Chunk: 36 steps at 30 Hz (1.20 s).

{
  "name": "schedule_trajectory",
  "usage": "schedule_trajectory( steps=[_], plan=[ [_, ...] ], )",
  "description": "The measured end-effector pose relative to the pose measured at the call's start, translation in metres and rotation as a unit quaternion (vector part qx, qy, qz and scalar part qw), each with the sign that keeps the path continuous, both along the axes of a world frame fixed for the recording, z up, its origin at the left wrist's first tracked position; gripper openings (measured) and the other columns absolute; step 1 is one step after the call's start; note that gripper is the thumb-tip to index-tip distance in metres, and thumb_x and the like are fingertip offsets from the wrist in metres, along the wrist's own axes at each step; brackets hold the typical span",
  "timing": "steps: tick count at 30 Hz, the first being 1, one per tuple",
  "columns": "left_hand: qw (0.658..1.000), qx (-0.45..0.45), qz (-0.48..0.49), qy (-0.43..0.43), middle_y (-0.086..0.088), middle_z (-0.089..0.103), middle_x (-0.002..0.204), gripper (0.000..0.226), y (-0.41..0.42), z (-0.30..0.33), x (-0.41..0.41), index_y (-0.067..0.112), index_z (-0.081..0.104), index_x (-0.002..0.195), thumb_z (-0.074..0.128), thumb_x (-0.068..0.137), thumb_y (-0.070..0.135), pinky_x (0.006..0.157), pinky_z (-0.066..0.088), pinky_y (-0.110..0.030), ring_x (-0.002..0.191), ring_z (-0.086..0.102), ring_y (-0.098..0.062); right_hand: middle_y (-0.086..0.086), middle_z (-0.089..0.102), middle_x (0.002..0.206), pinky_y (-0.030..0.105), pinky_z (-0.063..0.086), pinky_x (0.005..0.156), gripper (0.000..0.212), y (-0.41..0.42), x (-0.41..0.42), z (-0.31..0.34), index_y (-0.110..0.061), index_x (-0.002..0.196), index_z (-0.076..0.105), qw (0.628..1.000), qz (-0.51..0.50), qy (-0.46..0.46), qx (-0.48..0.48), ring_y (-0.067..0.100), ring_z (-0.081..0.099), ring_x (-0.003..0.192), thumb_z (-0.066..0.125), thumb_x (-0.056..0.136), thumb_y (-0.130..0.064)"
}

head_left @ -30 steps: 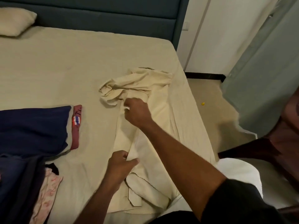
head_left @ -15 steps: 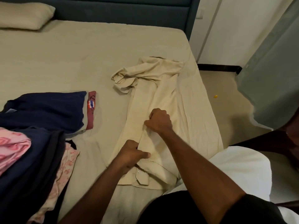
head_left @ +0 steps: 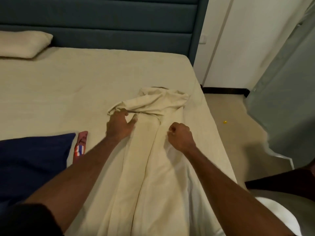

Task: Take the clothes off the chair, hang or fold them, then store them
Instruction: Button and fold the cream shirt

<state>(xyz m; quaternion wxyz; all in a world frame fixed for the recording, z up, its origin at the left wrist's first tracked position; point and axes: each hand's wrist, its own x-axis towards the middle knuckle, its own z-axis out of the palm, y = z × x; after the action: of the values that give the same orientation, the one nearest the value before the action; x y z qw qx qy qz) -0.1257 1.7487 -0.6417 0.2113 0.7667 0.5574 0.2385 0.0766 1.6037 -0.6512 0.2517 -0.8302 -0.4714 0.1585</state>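
Here the cream garment (head_left: 150,167) lies on the bed (head_left: 68,86), its long axis running away from the person. The right hand (head_left: 180,137) pinches a fold at mid-length; the left hand (head_left: 119,126), fingers spread, presses beside the bunched far end, which it is nearer to.

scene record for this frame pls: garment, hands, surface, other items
garment: cream shirt lying lengthwise on the bed, far end bunched
left hand: fingers spread, resting on the bunched far end
right hand: fist, pinching a fold of the shirt
surface: bed with beige sheet
other items: navy garment at left, red cloth beside it, pillow at the headboard, small yellow object on the floor
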Motion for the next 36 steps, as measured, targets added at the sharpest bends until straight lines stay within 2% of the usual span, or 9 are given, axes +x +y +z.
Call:
schedule_trajectory(
  steps=[8, 11, 13, 18, 24, 27, 29, 32, 36],
  plan=[
    [0.99, -0.105, -0.04, 0.082, -0.01, 0.058, 0.139, 0.07, 0.146, -0.017, 0.009, 0.031, 0.045, 0.145, 0.075, 0.085, 0.052, 0.11, 0.039, -0.046, 0.131, 0.052, -0.034, 0.013, 0.055, 0.107, 0.044, 0.05, 0.08, 0.045, 0.094, 0.111, 0.029, -0.033, 0.141, 0.039, 0.995, -0.077, -0.059, 0.032, 0.039, 0.059, 0.102, 0.052, 0.098, -0.026],
    [0.987, -0.105, -0.068, 0.105, -0.006, 0.068, 0.104, 0.015, 0.165, -0.029, 0.003, 0.023, 0.068, 0.102, 0.073, 0.089, 0.027, 0.091, 0.047, -0.038, 0.111, 0.063, -0.034, 0.01, 0.056, 0.113, 0.043, 0.048, 0.082, 0.049, 0.131, 0.137, 0.027, -0.032, 0.141, 0.041, 0.99, -0.026, -0.094, -0.099, 0.039, 0.057, 0.109, 0.053, 0.094, -0.033],
    [0.99, -0.094, -0.062, 0.079, -0.005, 0.063, 0.082, 0.021, 0.171, -0.024, -0.003, 0.023, 0.061, 0.074, 0.065, 0.093, 0.016, 0.076, 0.046, -0.036, 0.089, 0.063, -0.03, 0.014, 0.059, 0.119, 0.042, 0.05, 0.085, 0.038, 0.156, 0.146, 0.026, -0.021, 0.125, 0.058, 0.987, -0.023, -0.1, -0.121, 0.04, 0.057, 0.115, 0.052, 0.088, -0.029],
    [0.955, -0.292, -0.008, -0.046, -0.021, 0.063, 0.084, 0.017, 0.203, 0.011, -0.058, 0.0, 0.067, 0.089, 0.057, 0.095, 0.011, 0.062, 0.041, -0.031, 0.071, 0.057, -0.027, 0.016, 0.061, 0.123, 0.039, 0.048, 0.084, 0.034, 0.206, 0.135, 0.038, -0.02, 0.122, 0.061, 0.993, -0.011, -0.107, -0.045, 0.04, 0.056, 0.117, 0.052, 0.091, -0.027],
    [0.947, -0.309, 0.007, 0.092, -0.013, 0.067, 0.108, 0.034, 0.199, 0.012, -0.091, 0.014, 0.069, 0.104, 0.085, 0.081, 0.033, 0.074, 0.051, -0.035, 0.095, 0.064, -0.033, 0.031, 0.047, 0.143, 0.036, 0.044, 0.094, 0.109, 0.205, 0.084, 0.02, -0.028, 0.162, 0.0, 0.978, 0.132, 0.016, -0.159, 0.042, 0.052, 0.129, 0.077, 0.086, -0.018],
    [0.978, -0.107, 0.03, 0.178, -0.009, 0.063, 0.118, 0.046, 0.181, -0.003, -0.085, 0.025, 0.062, 0.108, 0.085, 0.076, 0.048, 0.093, 0.049, -0.046, 0.113, 0.057, -0.033, 0.025, 0.055, 0.134, 0.038, 0.046, 0.089, 0.09, 0.187, 0.071, 0.008, -0.029, 0.159, 0.014, 0.993, 0.096, 0.001, -0.074, 0.043, 0.056, 0.122, 0.067, 0.088, -0.013],
    [0.994, 0.009, 0.046, 0.103, -0.002, 0.065, 0.101, 0.047, 0.161, -0.006, -0.074, 0.027, 0.06, 0.094, 0.076, 0.074, 0.067, 0.092, 0.049, -0.049, 0.103, 0.06, -0.03, 0.016, 0.061, 0.127, 0.045, 0.052, 0.089, 0.069, 0.173, 0.063, 0.001, -0.03, 0.15, 0.03, 0.998, 0.049, -0.027, -0.01, 0.041, 0.059, 0.115, 0.06, 0.089, -0.015],
    [0.975, 0.027, -0.047, 0.216, 0.009, 0.059, 0.089, 0.062, 0.126, -0.009, -0.055, 0.027, 0.054, 0.086, 0.065, 0.066, 0.085, 0.089, 0.047, -0.044, 0.091, 0.059, -0.02, 0.012, 0.067, 0.115, 0.044, 0.053, 0.085, 0.04, 0.152, 0.044, -0.01, -0.019, 0.132, 0.051, 0.996, 0.013, -0.064, 0.058, 0.035, 0.063, 0.105, 0.056, 0.093, -0.015],
    [0.952, -0.007, -0.029, 0.305, 0.003, 0.058, 0.107, 0.039, 0.122, -0.011, -0.072, 0.031, 0.061, 0.101, 0.077, 0.075, 0.056, 0.096, 0.037, -0.049, 0.112, 0.054, -0.026, 0.003, 0.069, 0.118, 0.041, 0.047, 0.09, 0.029, 0.13, 0.021, -0.019, -0.023, 0.122, 0.061, 0.982, 0.096, -0.157, 0.036, 0.03, 0.061, 0.11, 0.057, 0.093, -0.024]
  ],
)
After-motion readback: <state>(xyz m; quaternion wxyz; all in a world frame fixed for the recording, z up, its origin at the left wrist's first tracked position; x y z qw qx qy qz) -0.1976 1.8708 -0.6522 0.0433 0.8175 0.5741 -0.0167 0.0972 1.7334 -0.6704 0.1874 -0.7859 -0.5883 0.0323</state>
